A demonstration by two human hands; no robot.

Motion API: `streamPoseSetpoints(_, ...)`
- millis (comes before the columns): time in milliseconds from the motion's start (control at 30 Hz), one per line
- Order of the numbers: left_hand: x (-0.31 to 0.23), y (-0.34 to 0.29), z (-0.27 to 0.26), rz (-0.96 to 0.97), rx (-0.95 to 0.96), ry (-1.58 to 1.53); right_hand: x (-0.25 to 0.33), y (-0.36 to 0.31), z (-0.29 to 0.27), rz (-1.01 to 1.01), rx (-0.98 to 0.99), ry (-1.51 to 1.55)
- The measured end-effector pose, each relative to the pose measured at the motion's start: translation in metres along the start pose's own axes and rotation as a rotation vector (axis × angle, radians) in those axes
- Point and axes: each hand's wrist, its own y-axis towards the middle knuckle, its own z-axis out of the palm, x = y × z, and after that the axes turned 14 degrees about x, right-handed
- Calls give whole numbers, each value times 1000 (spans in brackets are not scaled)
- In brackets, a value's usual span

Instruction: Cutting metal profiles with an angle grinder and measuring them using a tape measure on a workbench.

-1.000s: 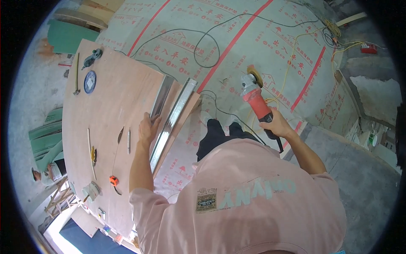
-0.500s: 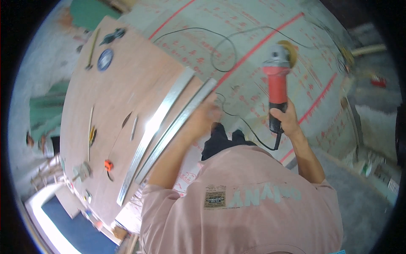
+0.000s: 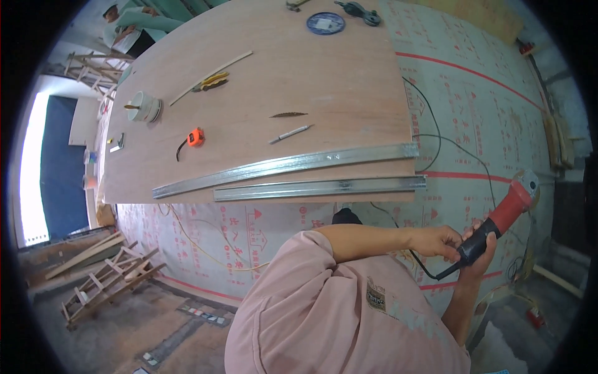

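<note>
A red-and-black angle grinder is held out at the right, above the printed sheet on the floor. My right hand wraps around its black rear handle. My left hand reaches across my body, its fingers closed against the rear of that handle beside the cord. The grinder's head points up and to the right, away from me. Two shiny metal channels lie along the near edge of the wooden board, left of the grinder, and neither hand touches them.
On the board lie an orange tape measure, a pen, yellow-handled pliers, a white tub and a blue disc. A cord loops on the floor. A wooden ladder lies lower left; another person is upper left.
My view has turned left. My left hand has come away from near the metal channels to the grinder's handle. The grinder has tilted to the right in my right hand.
</note>
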Motion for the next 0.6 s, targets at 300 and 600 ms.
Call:
streamPoseSetpoints(300, 8, -43, -54, -116, -213, 345, 34, 81, 2, -12, 74, -875)
streamPoseSetpoints(600, -3, -214, -59, -328, -915, 350, -9, 294, 33, 1, 164, -1892)
